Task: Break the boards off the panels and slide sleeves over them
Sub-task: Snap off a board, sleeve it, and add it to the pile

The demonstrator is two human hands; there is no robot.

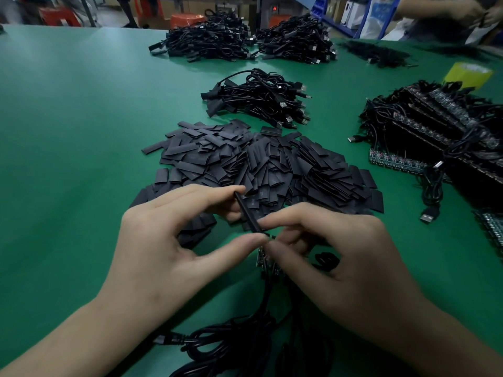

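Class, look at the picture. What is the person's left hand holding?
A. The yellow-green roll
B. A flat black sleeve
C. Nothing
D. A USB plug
B: the left hand pinches a black sleeve between thumb and forefinger, its lower end meeting the small board that the right hand pinches.

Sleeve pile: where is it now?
Head view: the sleeve pile lies at table centre, nearer than a cable bundle, with panels to its right.

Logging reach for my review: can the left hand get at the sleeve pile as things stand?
Probably yes: the sleeve pile lies just beyond the left hand, though it pinches one sleeve.
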